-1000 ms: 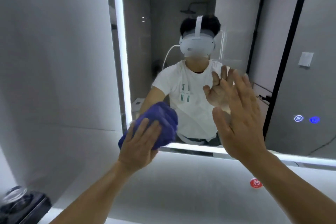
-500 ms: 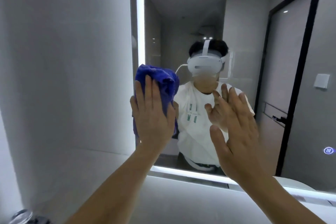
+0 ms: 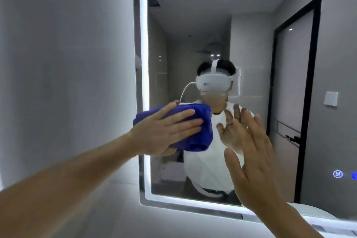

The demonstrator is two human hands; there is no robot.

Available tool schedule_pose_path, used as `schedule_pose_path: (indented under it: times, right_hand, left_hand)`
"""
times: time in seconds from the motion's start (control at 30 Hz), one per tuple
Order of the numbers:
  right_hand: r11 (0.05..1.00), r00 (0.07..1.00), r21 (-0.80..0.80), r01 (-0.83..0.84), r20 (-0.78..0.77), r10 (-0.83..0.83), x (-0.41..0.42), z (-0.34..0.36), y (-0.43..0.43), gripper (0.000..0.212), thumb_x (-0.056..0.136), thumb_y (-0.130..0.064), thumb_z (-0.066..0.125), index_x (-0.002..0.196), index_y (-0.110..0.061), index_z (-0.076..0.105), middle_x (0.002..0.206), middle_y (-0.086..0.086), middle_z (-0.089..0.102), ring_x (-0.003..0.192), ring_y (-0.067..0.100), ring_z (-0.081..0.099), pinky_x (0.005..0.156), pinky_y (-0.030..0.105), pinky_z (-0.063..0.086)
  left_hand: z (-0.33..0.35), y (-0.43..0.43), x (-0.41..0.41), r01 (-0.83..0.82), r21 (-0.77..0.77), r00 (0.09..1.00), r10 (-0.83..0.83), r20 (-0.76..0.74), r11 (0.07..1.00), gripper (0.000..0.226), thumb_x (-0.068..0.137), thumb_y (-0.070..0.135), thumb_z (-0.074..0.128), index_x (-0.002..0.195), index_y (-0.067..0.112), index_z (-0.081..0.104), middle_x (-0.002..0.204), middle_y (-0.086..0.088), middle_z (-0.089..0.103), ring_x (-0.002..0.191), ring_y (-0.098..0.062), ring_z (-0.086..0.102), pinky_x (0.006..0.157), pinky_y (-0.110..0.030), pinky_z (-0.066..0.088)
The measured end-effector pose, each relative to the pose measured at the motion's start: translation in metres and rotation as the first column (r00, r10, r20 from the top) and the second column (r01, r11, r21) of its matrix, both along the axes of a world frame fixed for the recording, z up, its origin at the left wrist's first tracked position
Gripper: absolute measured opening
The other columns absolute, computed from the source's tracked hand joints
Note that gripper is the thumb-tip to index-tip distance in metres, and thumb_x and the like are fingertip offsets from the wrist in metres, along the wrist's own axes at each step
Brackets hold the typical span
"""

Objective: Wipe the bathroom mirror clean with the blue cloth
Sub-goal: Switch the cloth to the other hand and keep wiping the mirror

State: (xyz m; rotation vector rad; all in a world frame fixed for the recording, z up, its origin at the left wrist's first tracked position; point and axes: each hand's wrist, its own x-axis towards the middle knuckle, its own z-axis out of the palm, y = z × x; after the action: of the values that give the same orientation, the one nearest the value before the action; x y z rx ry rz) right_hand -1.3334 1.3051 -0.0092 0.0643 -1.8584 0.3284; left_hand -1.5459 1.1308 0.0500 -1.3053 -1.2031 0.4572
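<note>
A grey-tiled bathroom wall (image 3: 67, 63) frames a tall mirror (image 3: 193, 15) with a glowing white light strip (image 3: 144, 63) round its edge. Two small touch icons (image 3: 337, 174) glow low on the right of the glass.

The blue cloth (image 3: 195, 131) is bunched into a thick pad and lies against the mirror near its left edge, about halfway up. The left hand (image 3: 164, 131) lies flat over it, fingers straight and slightly spread. It presses the cloth rather than clutching it, probably so the whole palm pushes the pad onto the glass and the wipe covers a wide band.

The right hand (image 3: 255, 170) is raised just beside the cloth, palm towards the mirror, fingers straight and apart, holding nothing. Its fingertips meet their own reflection, so it seems to be at the glass, likely to steady the person. I cannot tell whether it truly touches.

Judging by the cloth's place, the wiping is under way on the left side, and the wide right part is probably not yet done.
</note>
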Motion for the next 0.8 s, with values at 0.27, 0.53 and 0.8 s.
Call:
schedule_pose_path:
  times: [0.27,0.53,0.8]
  right_hand:
    - [0.997,0.997,-0.005,0.078,-0.017,-0.078,-0.002,0.026,0.008,0.062,0.094,-0.039,0.031,0.152,-0.020,0.027,0.162,-0.006,0.013,0.150,0.014,0.005,0.118,0.044,0.013]
    - [0.998,0.996,-0.001,0.065,-0.067,-0.065,-0.007,0.033,-0.007,0.063,0.093,-0.038,0.035,0.154,-0.023,0.023,0.163,-0.010,0.010,0.150,0.016,0.007,0.120,0.026,0.004]
    - [0.989,0.982,0.045,0.142,-0.135,-0.135,-0.011,0.043,-0.020,0.060,0.095,-0.036,0.035,0.152,-0.020,0.026,0.162,-0.008,0.012,0.150,0.018,0.010,0.119,0.038,0.014]
  left_hand:
    - [0.149,-0.007,0.005,-0.086,0.606,0.958,-0.102,0.269,0.791,0.066,0.098,0.042,0.041,0.154,0.012,0.024,0.162,-0.005,0.024,0.151,-0.030,0.017,0.119,-0.049,0.021]
    - [0.053,0.040,0.030,-0.132,0.717,0.894,-0.231,0.385,0.684,0.067,0.099,0.044,0.043,0.155,0.016,0.022,0.162,-0.003,0.023,0.152,-0.028,0.013,0.121,-0.049,0.019]
    - [0.119,-0.005,0.001,-0.034,0.068,0.999,0.036,-0.014,0.997,0.064,0.097,0.044,0.043,0.153,0.016,0.028,0.159,-0.006,0.033,0.150,-0.030,0.020,0.120,-0.052,0.020]
